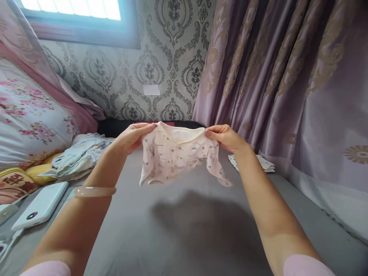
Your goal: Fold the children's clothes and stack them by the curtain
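Note:
A small white baby top (181, 151) with long sleeves and a scattered print hangs in the air above the grey sheet (129, 230). My left hand (133, 136) pinches its left shoulder beside the neckline. At the opposite shoulder, my right hand (225, 137) grips the cloth between thumb and fingers. The neckline is stretched between both hands, and the lower hem and the sleeve on the right look blurred. A pale bangle (94, 191) circles my left forearm.
Crumpled printed clothes (83, 153) lie at left near a floral pillow (31, 119) and a yellow cushion (17, 184). A white power bank (41, 205) with a cable sits at lower left. Folded cloth (266, 164) lies behind my right forearm, before the purple curtain (258, 69).

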`<action>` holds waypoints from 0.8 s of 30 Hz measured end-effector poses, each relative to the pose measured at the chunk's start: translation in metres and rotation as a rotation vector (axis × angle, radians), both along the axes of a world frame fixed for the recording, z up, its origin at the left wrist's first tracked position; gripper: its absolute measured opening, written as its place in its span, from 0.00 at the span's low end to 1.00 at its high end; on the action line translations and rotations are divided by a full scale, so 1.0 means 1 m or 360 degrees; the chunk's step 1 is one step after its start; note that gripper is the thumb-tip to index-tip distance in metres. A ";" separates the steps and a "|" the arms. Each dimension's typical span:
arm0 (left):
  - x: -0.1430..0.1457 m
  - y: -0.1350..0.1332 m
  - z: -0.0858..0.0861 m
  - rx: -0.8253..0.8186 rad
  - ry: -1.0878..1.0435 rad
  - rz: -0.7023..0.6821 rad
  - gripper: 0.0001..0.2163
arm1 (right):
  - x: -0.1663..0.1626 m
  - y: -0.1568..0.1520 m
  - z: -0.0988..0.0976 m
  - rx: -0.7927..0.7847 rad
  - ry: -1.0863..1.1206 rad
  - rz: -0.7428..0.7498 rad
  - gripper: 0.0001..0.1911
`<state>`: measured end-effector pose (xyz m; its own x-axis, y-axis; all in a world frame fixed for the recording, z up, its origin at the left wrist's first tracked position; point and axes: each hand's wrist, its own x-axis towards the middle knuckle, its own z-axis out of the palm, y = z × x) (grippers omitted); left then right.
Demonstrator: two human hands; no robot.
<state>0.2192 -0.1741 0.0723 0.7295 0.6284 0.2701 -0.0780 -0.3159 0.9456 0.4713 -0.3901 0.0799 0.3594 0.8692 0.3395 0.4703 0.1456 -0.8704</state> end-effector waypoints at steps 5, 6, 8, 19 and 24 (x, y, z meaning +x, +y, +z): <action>0.001 0.003 -0.001 0.0022 -0.0115 -0.0017 0.21 | 0.006 0.005 -0.005 0.0034 -0.0060 -0.0059 0.21; 0.001 0.005 -0.002 0.0028 -0.0110 -0.0015 0.21 | 0.008 0.006 -0.006 0.0037 -0.0055 -0.0038 0.21; 0.003 0.008 -0.004 0.0089 0.0001 -0.0019 0.21 | 0.010 0.007 -0.007 0.0042 -0.0068 -0.0078 0.22; 0.023 0.010 -0.009 0.0016 -0.0180 0.0093 0.24 | 0.018 0.022 -0.014 0.0188 -0.0122 -0.0267 0.24; 0.031 0.008 -0.009 0.0033 -0.0124 0.0137 0.22 | 0.025 0.031 -0.018 0.0306 -0.0469 -0.0511 0.23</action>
